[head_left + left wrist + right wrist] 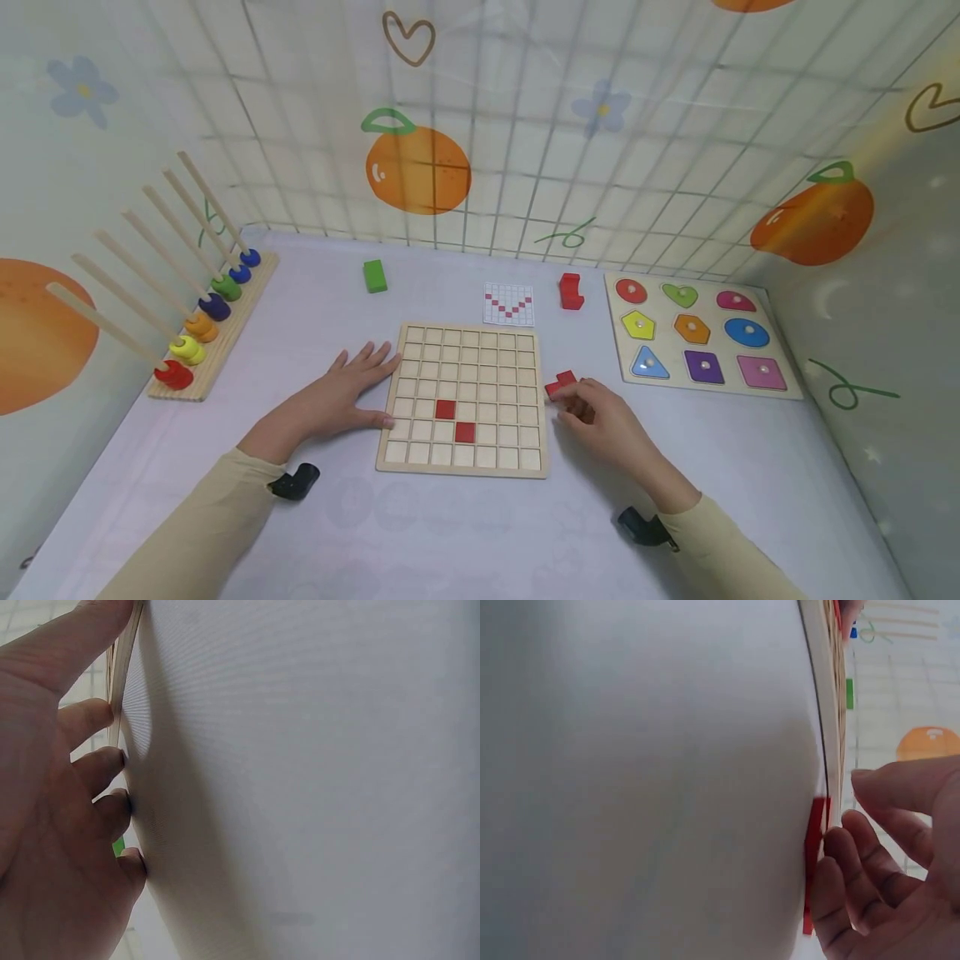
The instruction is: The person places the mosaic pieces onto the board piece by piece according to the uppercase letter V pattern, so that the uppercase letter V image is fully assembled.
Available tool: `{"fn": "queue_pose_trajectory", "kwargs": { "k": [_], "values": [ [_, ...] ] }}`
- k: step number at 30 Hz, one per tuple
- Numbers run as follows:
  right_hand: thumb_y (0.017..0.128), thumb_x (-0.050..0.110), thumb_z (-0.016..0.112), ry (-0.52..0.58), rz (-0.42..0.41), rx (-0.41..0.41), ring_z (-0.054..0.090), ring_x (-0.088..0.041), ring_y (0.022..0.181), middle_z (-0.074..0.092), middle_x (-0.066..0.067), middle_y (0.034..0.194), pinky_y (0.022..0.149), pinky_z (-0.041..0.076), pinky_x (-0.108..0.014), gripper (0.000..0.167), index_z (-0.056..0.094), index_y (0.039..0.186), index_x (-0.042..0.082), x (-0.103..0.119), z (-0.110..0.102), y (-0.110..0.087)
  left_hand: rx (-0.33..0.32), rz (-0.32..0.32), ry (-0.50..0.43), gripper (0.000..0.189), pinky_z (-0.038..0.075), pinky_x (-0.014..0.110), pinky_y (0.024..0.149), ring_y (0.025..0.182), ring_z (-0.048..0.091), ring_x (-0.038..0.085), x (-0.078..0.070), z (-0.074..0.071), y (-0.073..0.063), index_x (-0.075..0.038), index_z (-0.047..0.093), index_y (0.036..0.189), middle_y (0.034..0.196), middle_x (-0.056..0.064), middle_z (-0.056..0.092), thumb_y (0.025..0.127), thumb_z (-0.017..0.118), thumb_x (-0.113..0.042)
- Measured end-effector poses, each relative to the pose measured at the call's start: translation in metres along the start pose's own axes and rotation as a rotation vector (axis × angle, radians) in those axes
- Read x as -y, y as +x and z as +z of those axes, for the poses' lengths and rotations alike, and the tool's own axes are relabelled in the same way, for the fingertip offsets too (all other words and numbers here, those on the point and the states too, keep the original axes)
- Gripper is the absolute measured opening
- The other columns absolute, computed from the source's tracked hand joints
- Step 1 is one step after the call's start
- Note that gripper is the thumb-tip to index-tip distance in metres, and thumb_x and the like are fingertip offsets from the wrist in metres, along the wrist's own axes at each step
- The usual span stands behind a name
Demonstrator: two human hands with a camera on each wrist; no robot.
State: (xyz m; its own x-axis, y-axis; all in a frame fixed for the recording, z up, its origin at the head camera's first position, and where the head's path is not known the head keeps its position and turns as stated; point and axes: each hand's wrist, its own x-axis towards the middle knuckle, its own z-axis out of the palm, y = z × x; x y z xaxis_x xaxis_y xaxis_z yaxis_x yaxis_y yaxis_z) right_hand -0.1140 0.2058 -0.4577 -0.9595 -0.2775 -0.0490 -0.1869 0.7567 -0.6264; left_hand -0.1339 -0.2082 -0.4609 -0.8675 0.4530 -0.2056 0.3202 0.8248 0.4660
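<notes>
A wooden grid board lies in front of me, with red square tiles in two of its cells: one tile and, diagonally below right, another tile. My left hand touches the board's left edge, its fingers spread and its thumb lower on that edge. Just off the right edge, loose red tiles lie on the table. Over them hovers my right hand, fingers loosely bent. In the right wrist view, thumb and fingers are apart with nothing visible between them; the fingertips are close beside the red tiles.
Behind the board lies a pattern card showing a red V of squares. A green block and a red block stack flank it. A peg stand with colored rings is left; a shape puzzle board is right.
</notes>
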Motion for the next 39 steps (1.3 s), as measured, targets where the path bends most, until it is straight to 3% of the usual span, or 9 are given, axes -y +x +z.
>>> {"fn": "queue_pose_trajectory", "kwargs": {
  "k": [13, 23, 39],
  "values": [
    [0.087, 0.014, 0.082, -0.046, 0.070, -0.004, 0.061, -0.015, 0.092, 0.065, 0.002, 0.102, 0.080, 0.058, -0.031, 0.031, 0.073, 0.116, 0.017, -0.018, -0.008, -0.008, 0.007, 0.004, -0.012, 0.103, -0.001, 0.058, 0.125, 0.156, 0.004, 0.038, 0.001, 0.001, 0.000, -0.013, 0.028, 0.162, 0.169, 0.013, 0.015, 0.082, 0.078, -0.055],
    [0.085, 0.013, 0.083, -0.068, 0.065, 0.007, 0.058, -0.016, 0.090, 0.062, 0.004, 0.097, 0.078, 0.057, -0.029, 0.026, 0.077, 0.110, 0.019, -0.017, -0.010, -0.010, 0.007, 0.002, -0.001, 0.104, 0.000, 0.058, 0.125, 0.156, 0.004, 0.038, 0.002, 0.001, 0.000, -0.013, 0.028, 0.162, 0.169, 0.013, 0.015, 0.082, 0.077, -0.058],
    [0.084, 0.010, 0.083, -0.048, 0.067, 0.030, 0.056, -0.017, 0.090, 0.060, 0.003, 0.095, 0.076, 0.056, -0.029, 0.030, 0.073, 0.111, 0.019, -0.017, -0.010, -0.009, 0.001, -0.003, 0.004, 0.105, 0.000, 0.057, 0.125, 0.156, 0.004, 0.037, 0.004, 0.003, 0.001, -0.015, 0.028, 0.162, 0.169, 0.012, 0.015, 0.081, 0.077, -0.060]
  ]
}}
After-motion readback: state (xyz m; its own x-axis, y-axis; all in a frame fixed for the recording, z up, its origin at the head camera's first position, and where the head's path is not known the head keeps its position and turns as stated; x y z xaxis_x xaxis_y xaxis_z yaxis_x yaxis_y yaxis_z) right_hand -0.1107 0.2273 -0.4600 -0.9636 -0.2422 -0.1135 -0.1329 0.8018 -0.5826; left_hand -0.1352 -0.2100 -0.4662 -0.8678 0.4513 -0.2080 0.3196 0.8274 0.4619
